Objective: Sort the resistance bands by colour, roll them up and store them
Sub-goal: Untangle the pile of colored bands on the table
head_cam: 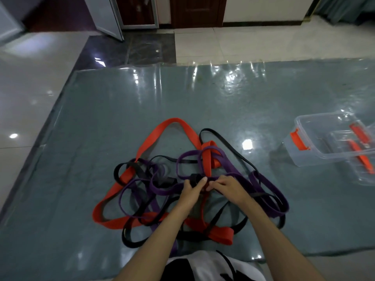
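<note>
A tangle of resistance bands lies on the mat in front of me: a wide red band (149,141), purple bands (269,191) and black bands (233,151), all looped through one another. Both my hands meet over the middle of the pile. My left hand (192,189) pinches a black band (194,177) near the centre. My right hand (227,188) has its fingers curled on the bands right beside it, at a purple and red strand; the exact strand is hidden by the fingers.
A clear plastic box (316,157) with orange latches stands on the mat to the right, its clear lid (365,177) lying against it. The grey-green glossy mat (121,102) covers a tiled floor. Doors and a wall are at the far side.
</note>
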Tool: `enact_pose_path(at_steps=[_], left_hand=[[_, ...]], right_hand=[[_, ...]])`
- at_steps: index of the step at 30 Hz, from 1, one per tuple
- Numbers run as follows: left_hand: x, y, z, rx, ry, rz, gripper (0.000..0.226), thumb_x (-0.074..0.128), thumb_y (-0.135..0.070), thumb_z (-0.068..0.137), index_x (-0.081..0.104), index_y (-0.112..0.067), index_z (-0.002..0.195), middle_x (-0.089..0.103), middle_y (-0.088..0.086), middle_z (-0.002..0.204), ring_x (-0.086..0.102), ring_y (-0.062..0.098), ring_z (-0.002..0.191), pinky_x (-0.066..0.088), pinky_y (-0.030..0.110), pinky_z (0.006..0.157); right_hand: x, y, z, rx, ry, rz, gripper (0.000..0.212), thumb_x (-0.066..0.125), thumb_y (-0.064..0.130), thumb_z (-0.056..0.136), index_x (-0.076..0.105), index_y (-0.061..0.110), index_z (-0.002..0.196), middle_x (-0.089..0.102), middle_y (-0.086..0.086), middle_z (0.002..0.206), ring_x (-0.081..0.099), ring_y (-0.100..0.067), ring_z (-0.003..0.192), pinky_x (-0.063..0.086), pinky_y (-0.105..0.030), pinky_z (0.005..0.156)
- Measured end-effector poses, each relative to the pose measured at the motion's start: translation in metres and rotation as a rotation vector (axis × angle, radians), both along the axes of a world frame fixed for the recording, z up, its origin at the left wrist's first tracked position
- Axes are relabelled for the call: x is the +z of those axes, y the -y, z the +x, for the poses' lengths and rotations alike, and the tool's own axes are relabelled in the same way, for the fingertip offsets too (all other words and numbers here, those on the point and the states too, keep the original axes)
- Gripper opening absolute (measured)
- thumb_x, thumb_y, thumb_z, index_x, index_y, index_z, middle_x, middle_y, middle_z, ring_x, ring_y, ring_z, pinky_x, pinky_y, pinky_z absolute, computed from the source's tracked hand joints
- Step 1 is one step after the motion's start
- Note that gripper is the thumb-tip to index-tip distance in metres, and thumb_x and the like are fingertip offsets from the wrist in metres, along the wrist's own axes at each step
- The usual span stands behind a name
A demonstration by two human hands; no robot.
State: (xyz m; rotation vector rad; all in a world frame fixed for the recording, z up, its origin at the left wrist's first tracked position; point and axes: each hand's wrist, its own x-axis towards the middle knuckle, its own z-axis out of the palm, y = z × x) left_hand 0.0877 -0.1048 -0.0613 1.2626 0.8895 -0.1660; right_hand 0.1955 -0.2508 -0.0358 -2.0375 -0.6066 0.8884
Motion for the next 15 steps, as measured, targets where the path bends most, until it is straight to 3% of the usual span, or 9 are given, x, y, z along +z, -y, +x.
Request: enact_pose_path(at_steps=[1, 4, 7, 9, 11, 13, 15], left_hand=[[-0.001, 0.002, 0.005, 0.051, -0.024, 0.010, 0.057, 0.074, -0.044, 0.096, 0.050, -0.017, 0.139, 0.063, 0.007, 0.139, 0.063, 0.030, 0.129, 0.051, 0.050, 0.110], [-0.003, 0.000, 0.016, 0.159, 0.036, 0.035, 0.018, 0.075, -0.022, 0.097, 0.059, -0.021, 0.106, 0.070, 0.005, 0.110, 0.069, 0.028, 0.108, 0.055, 0.041, 0.092], [0.001, -0.016, 0.025, 0.272, 0.117, -0.113, 0.020, 0.072, -0.019, 0.098, 0.055, -0.023, 0.088, 0.074, -0.004, 0.099, 0.071, 0.015, 0.095, 0.052, 0.036, 0.088], [0.005, -0.028, 0.032, 0.277, 0.148, -0.084, 0.035, 0.062, -0.009, 0.099, 0.043, -0.024, 0.074, 0.062, -0.005, 0.081, 0.061, 0.011, 0.082, 0.044, 0.030, 0.081], [0.007, -0.037, 0.036, 0.188, 0.170, 0.006, 0.039, 0.054, 0.005, 0.092, 0.044, -0.024, 0.069, 0.055, -0.008, 0.071, 0.053, 0.007, 0.071, 0.042, 0.023, 0.070], [0.011, -0.039, 0.037, 0.067, 0.206, 0.095, 0.040, 0.052, 0.011, 0.088, 0.058, -0.026, 0.074, 0.065, -0.012, 0.076, 0.060, 0.002, 0.072, 0.047, 0.014, 0.068], [0.012, -0.038, 0.037, -0.025, 0.215, 0.202, 0.035, 0.058, 0.009, 0.090, 0.066, -0.025, 0.093, 0.072, -0.012, 0.097, 0.066, -0.007, 0.090, 0.051, 0.011, 0.079]], right_hand=[[-0.002, -0.002, 0.003, -0.004, 0.033, -0.009, 0.024, 0.069, 0.027, 0.101, 0.086, 0.034, 0.085, 0.070, 0.004, 0.089, 0.065, -0.002, 0.088, 0.043, -0.017, 0.085], [-0.009, -0.005, 0.011, -0.136, 0.131, -0.021, 0.019, 0.068, 0.016, 0.100, 0.079, 0.025, 0.087, 0.069, 0.011, 0.087, 0.064, 0.004, 0.088, 0.045, -0.024, 0.090], [-0.014, 0.001, 0.018, -0.227, 0.200, -0.159, 0.015, 0.066, 0.010, 0.098, 0.069, 0.023, 0.106, 0.072, 0.001, 0.110, 0.068, -0.017, 0.108, 0.053, -0.037, 0.096], [-0.013, 0.004, 0.019, -0.134, 0.129, -0.190, 0.051, 0.070, 0.010, 0.090, 0.059, 0.026, 0.137, 0.061, -0.002, 0.138, 0.059, -0.023, 0.129, 0.049, -0.047, 0.108], [-0.014, 0.003, 0.016, 0.027, 0.110, -0.288, 0.090, 0.073, 0.017, 0.085, 0.030, 0.039, 0.161, 0.042, 0.000, 0.156, 0.047, -0.026, 0.141, 0.042, -0.058, 0.114], [-0.019, 0.000, 0.014, 0.159, 0.181, -0.441, 0.102, 0.073, 0.025, 0.087, 0.010, 0.045, 0.165, 0.044, 0.000, 0.154, 0.045, -0.030, 0.142, 0.037, -0.061, 0.115], [-0.025, -0.003, 0.015, 0.163, 0.225, -0.499, 0.099, 0.072, 0.028, 0.091, 0.009, 0.045, 0.165, 0.061, -0.002, 0.142, 0.055, -0.031, 0.134, 0.041, -0.059, 0.111]])
